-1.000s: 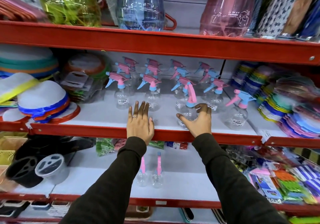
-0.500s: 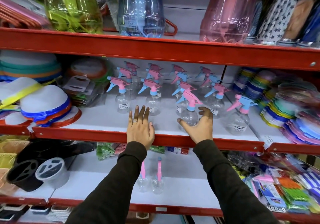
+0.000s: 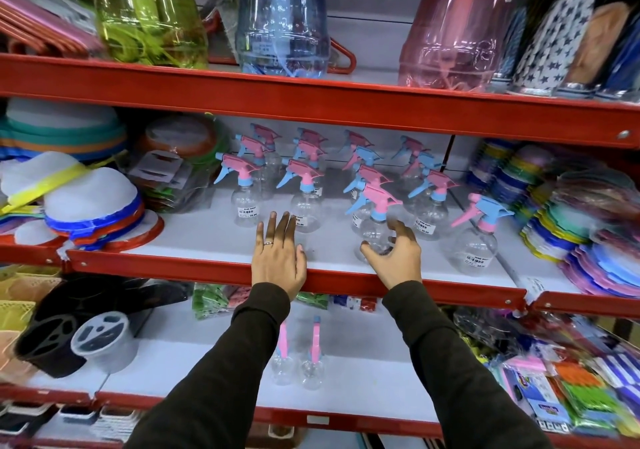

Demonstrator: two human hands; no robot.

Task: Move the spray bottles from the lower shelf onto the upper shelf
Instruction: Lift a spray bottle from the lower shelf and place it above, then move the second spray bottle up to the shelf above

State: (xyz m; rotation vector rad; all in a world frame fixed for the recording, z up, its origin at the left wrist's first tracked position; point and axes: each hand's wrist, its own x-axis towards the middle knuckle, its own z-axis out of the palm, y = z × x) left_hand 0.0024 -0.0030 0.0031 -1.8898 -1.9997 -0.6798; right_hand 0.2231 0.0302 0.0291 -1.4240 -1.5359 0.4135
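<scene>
Several clear spray bottles with pink and blue trigger heads stand in rows on the upper white shelf [image 3: 194, 237]. My right hand [image 3: 394, 258] curls round the base of the front spray bottle [image 3: 375, 220], which stands upright on that shelf with its nozzle pointing left. My left hand [image 3: 278, 258] lies flat, palm down, on the shelf's red front edge and holds nothing. On the lower shelf [image 3: 207, 355], two spray bottles [image 3: 298, 362] stand side by side between my forearms. Another lone bottle [image 3: 479, 237] stands to the right on the upper shelf.
Stacked plastic lids and plates [image 3: 86, 206] fill the upper shelf's left end, and colourful plates [image 3: 595, 237] fill its right end. Large tinted jugs [image 3: 282, 18] stand on the top shelf. Black and grey holders [image 3: 72, 337] and packaged goods [image 3: 554, 386] flank the lower shelf.
The bottle in my right hand went from tilted with its trigger up to standing upright on the shelf. My right fingers have loosened around it. My left hand stayed in place.
</scene>
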